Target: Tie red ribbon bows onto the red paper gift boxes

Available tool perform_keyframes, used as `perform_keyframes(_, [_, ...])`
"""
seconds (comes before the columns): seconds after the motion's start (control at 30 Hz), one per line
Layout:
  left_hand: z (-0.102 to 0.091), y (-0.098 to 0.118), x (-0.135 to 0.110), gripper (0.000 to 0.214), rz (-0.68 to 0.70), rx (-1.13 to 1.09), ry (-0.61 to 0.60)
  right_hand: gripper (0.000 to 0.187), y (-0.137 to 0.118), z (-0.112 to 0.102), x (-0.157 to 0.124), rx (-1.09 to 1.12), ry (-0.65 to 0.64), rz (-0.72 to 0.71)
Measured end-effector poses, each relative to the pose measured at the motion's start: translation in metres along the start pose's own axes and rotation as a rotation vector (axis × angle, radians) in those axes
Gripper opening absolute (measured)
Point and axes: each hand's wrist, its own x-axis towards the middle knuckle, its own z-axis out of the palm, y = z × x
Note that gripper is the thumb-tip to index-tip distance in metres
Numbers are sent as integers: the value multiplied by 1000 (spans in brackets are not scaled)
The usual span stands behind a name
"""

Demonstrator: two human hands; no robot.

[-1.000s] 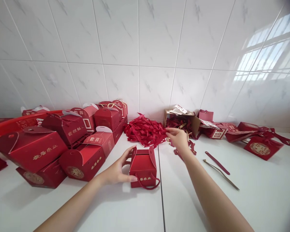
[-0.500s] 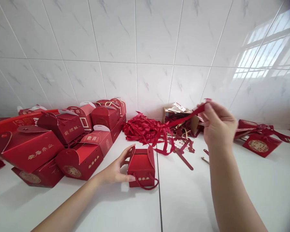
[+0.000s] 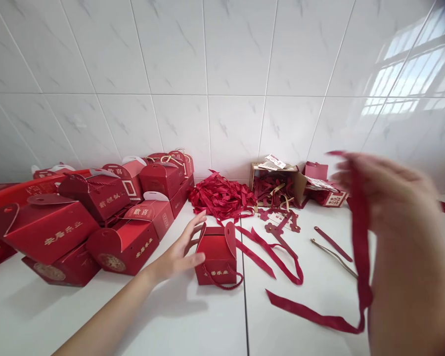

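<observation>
In the head view a small red gift box with a rope handle hanging at its front stands upright on the white table. My left hand is at its left side, fingers spread and thumb near the front left edge; whether it touches the box I cannot tell. At the right, my right hand, smeared by motion, holds a dark red ribbon up by one end. The ribbon hangs down and its free end trails left across the table.
Red gift boxes are stacked at the left. A heap of red ribbons lies against the tiled wall, beside an open carton of straps and tags. Loose ribbon and thin straps lie right of the small box.
My right hand has moved right and nearer, pulling the ribbon away from the heap. Other ribbon now lies beside the box. My left hand's fingers have spread slightly; the box stays in place.
</observation>
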Motion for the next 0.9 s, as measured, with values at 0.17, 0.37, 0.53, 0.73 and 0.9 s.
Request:
perform_keyframes(0.17, [16,30,9,33,-32,301,160,39,30,57,-22,-78,-730,491])
perform_keyframes(0.37, [34,40,18,26,-8,577,163,38,60,82,-43,-28,-914,621])
perform_keyframes(0.53, [43,45,23,27,28,616,157,39,64,88,-50,8,-1016,674])
perform_keyframes(0.73, [45,46,26,29,54,626,140,45,56,83,-45,122,-1084,789])
perform_keyframes(0.9, [46,44,24,29,60,638,138,49,59,79,-40,240,-1116,802])
